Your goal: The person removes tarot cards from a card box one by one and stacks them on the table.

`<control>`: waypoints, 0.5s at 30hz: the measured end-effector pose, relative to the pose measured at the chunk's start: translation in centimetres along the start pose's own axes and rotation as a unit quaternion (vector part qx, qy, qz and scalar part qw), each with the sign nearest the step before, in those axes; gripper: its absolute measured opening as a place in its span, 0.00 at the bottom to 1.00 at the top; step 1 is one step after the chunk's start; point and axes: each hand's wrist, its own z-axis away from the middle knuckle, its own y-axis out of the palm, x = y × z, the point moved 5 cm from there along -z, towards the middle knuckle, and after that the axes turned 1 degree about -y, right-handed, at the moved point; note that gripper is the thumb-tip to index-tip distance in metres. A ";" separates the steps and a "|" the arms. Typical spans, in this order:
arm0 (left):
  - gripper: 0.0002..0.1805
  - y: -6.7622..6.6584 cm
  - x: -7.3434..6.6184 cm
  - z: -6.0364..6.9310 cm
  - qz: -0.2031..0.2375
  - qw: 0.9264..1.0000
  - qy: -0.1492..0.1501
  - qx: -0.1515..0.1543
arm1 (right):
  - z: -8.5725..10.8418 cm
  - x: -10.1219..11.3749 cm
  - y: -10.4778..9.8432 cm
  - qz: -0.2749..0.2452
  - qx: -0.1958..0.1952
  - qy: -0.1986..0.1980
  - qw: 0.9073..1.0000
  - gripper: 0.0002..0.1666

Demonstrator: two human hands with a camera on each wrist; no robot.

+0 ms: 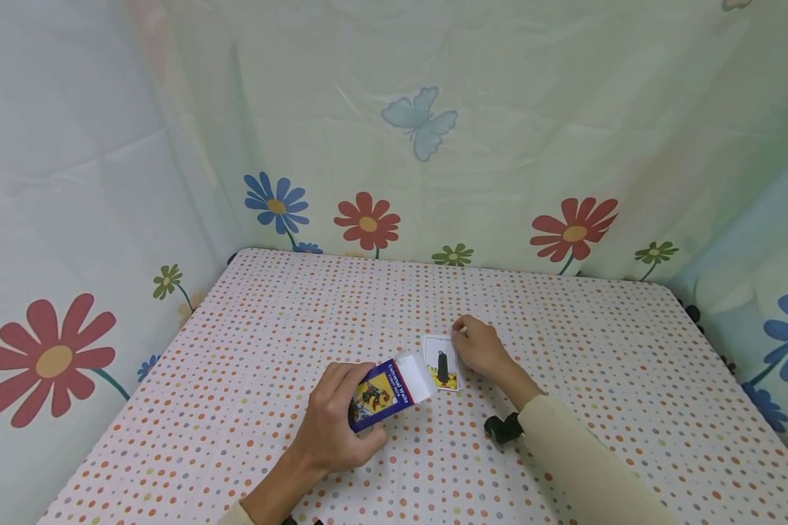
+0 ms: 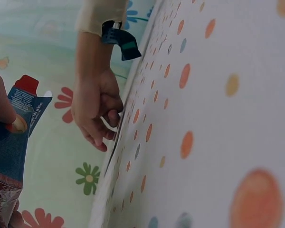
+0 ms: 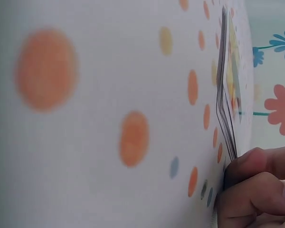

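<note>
My left hand point(image 1: 335, 419) grips a blue and yellow card box point(image 1: 376, 397) labelled "Universal Waite", held tilted with its white flap open toward the cards. In the left wrist view the box point(image 2: 12, 137) shows its red and blue side. A small stack of cards point(image 1: 441, 364), the top one face up with a dark figure on yellow, lies on the dotted cloth. My right hand point(image 1: 482, 350) pinches the stack at its upper right edge. The right wrist view shows fingers point(image 3: 256, 164) at the end of the slightly bent, parted cards point(image 3: 222, 90).
A dotted cloth point(image 1: 289, 306) covers the table. Curtains printed with flowers and a butterfly point(image 1: 422, 124) hang behind and at both sides. A dark strap piece point(image 1: 503, 429) is at my right wrist.
</note>
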 end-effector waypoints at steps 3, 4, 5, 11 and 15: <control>0.38 0.0 0.0 0.0 0.000 1.000 0.000 0.000 | 0.4 -0.1 0.0 -0.016 -0.002 0.000 1.000 0.21; 0.38 0.0 0.0 0.0 0.000 1.000 0.001 0.000 | 0.6 -0.2 0.0 -0.021 -0.002 0.000 1.000 0.22; 0.38 0.0 0.0 0.0 0.000 1.000 0.001 0.000 | 0.8 -0.2 0.0 -0.026 -0.002 -0.002 1.000 0.23; 0.37 0.1 -0.1 0.0 0.000 1.000 0.003 -0.002 | 1.9 0.1 0.5 -0.051 -0.020 -0.001 0.999 0.29; 0.38 0.1 0.0 0.0 0.000 1.000 0.001 -0.002 | 2.5 0.6 0.5 -0.038 -0.042 -0.008 0.998 0.30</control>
